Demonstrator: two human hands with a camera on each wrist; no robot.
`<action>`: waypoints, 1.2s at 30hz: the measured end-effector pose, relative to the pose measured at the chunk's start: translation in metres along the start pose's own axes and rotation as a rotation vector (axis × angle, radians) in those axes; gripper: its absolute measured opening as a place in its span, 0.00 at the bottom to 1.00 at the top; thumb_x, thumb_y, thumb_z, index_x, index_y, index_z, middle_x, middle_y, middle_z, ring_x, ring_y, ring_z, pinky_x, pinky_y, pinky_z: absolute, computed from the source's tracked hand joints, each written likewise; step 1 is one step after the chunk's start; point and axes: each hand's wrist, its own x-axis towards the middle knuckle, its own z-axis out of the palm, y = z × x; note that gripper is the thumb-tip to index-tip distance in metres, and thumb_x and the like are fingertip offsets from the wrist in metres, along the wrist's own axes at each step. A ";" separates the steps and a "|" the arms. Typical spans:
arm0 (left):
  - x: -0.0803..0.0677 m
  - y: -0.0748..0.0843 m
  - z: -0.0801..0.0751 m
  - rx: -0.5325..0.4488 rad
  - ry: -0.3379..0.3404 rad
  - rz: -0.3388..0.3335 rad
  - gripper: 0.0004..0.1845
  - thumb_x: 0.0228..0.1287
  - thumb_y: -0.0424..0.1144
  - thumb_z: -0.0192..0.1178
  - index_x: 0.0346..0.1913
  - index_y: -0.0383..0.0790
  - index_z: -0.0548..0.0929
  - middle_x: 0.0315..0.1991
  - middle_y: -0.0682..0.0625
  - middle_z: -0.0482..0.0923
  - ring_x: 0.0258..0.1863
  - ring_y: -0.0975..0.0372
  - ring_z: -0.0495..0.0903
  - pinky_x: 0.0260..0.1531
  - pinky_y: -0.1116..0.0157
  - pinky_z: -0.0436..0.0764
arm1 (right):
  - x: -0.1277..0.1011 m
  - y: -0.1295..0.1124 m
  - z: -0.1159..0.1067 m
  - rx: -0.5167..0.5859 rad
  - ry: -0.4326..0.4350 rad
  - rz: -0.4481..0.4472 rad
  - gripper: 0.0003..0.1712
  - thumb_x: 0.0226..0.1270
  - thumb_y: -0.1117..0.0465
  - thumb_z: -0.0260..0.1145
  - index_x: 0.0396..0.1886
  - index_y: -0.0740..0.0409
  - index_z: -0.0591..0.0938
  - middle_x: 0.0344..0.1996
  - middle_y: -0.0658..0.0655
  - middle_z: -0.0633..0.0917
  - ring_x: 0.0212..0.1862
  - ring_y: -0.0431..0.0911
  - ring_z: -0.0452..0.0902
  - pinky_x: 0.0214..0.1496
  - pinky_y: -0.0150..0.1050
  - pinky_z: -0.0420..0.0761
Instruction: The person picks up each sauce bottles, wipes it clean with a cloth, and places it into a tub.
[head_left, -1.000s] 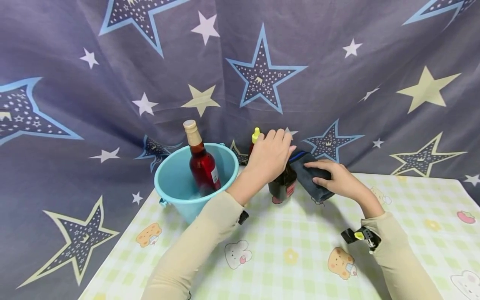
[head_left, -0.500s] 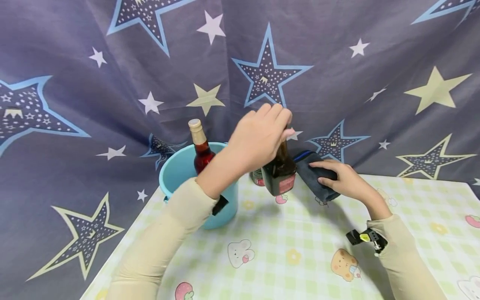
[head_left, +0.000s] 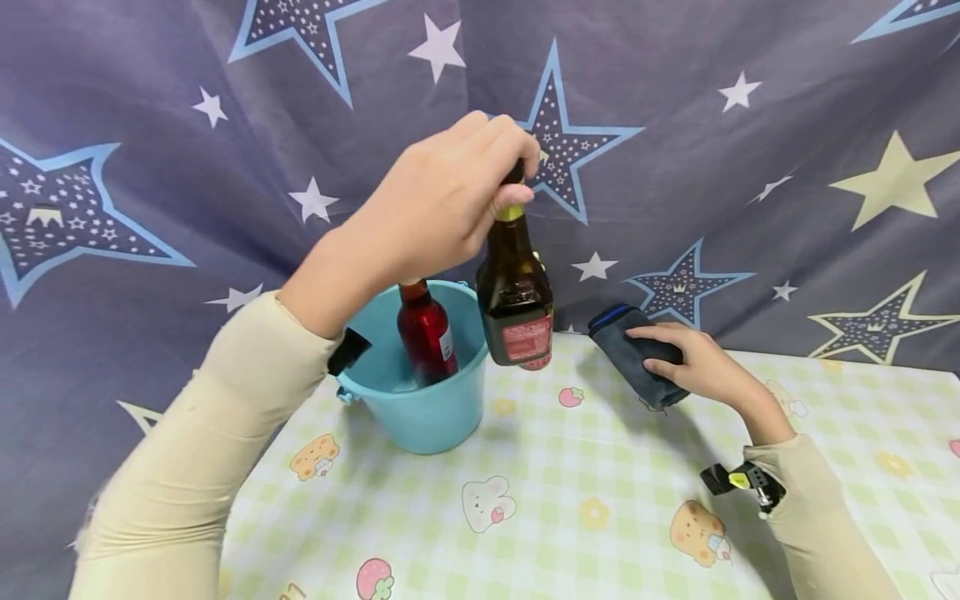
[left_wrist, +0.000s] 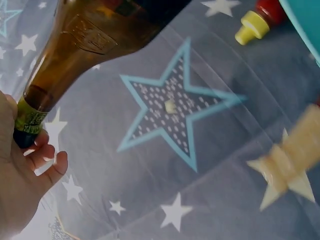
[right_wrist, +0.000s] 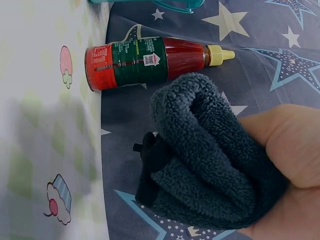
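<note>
My left hand (head_left: 450, 187) pinches a dark brown glass bottle (head_left: 517, 292) by its capped neck. The bottle hangs above the table, base down, just right of the blue bucket (head_left: 442, 425). In the left wrist view its yellow-green neck band (left_wrist: 31, 116) sits by the fingers. Inside the bucket leans a red bottle (head_left: 427, 333), its top hidden behind my left hand. My right hand (head_left: 708, 367) grips a rolled dark blue-grey towel (head_left: 633, 358) at the back of the table. The right wrist view shows the towel's fluffy folds (right_wrist: 200, 155) with fingers partly hidden.
A red sauce bottle (right_wrist: 140, 60) with a yellow tip stands by the curtain, mostly hidden behind the brown bottle in the head view. The star-patterned curtain (head_left: 360, 100) rises at the table's back edge. A checked cloth (head_left: 547, 475) covers the table.
My left hand has lifted the brown bottle from the table and carried it up and left, toward the bucket. The right hand stays on the towel.
</note>
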 end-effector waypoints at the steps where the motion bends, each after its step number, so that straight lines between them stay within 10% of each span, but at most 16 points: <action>1: -0.001 -0.002 -0.002 0.002 -0.017 -0.006 0.15 0.80 0.45 0.50 0.51 0.35 0.74 0.41 0.44 0.75 0.41 0.52 0.71 0.41 0.57 0.73 | -0.001 0.000 0.000 0.002 -0.002 0.001 0.26 0.72 0.64 0.67 0.69 0.57 0.78 0.65 0.71 0.76 0.67 0.67 0.71 0.62 0.65 0.73; 22: -0.057 -0.044 0.000 0.075 -0.218 -0.048 0.14 0.78 0.44 0.55 0.49 0.34 0.74 0.39 0.43 0.77 0.39 0.49 0.75 0.38 0.53 0.75 | -0.001 0.004 0.002 0.016 -0.027 -0.005 0.26 0.72 0.64 0.66 0.69 0.58 0.77 0.65 0.71 0.76 0.67 0.67 0.70 0.63 0.66 0.72; 36: -0.092 -0.064 0.022 0.029 -0.238 0.161 0.30 0.83 0.55 0.30 0.43 0.34 0.75 0.33 0.45 0.75 0.31 0.52 0.71 0.36 0.54 0.74 | -0.001 0.005 0.000 0.026 -0.032 -0.010 0.26 0.72 0.65 0.66 0.68 0.59 0.77 0.65 0.71 0.77 0.67 0.66 0.71 0.64 0.66 0.71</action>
